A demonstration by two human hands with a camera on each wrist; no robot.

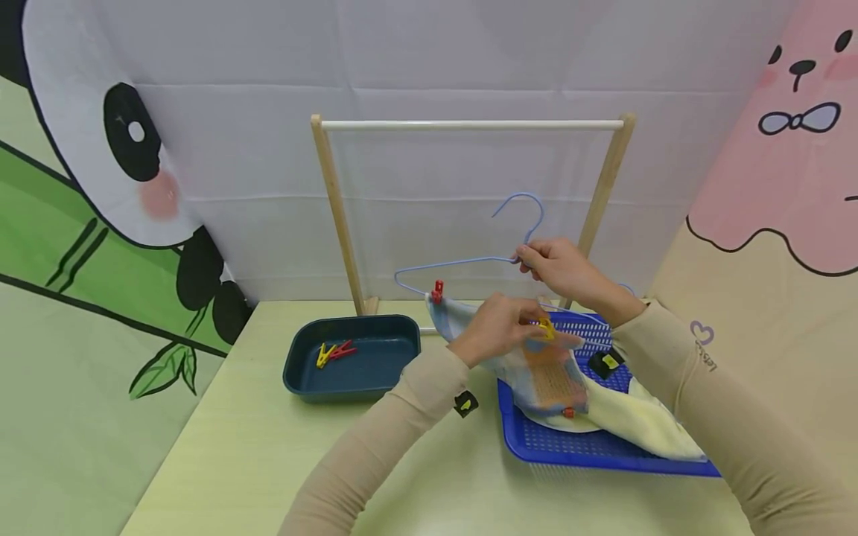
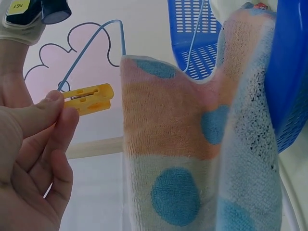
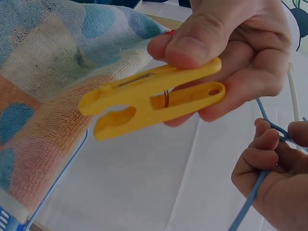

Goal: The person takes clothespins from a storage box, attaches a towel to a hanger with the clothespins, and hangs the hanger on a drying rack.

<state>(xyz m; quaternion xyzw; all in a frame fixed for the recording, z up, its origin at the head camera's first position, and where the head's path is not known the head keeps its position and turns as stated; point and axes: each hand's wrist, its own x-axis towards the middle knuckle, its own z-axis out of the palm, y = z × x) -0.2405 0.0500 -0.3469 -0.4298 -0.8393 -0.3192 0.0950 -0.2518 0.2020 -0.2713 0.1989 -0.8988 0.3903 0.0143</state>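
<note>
My left hand pinches a yellow clothespin by its handle ends, between thumb and fingers. In the right wrist view its jaws face the towel, with no cloth between them. My right hand grips a blue wire hanger just below its hook, holding it up and tilted over the basket. A striped, blue-dotted towel hangs along the hanger. One red clothespin clips the towel at the hanger's left end. Lower on the cloth, a small red piece shows.
A blue plastic basket at the right holds a pale yellow cloth. To the left stands a dark teal tray with a yellow clothespin and a red one. Behind rises a wooden rack with a white bar.
</note>
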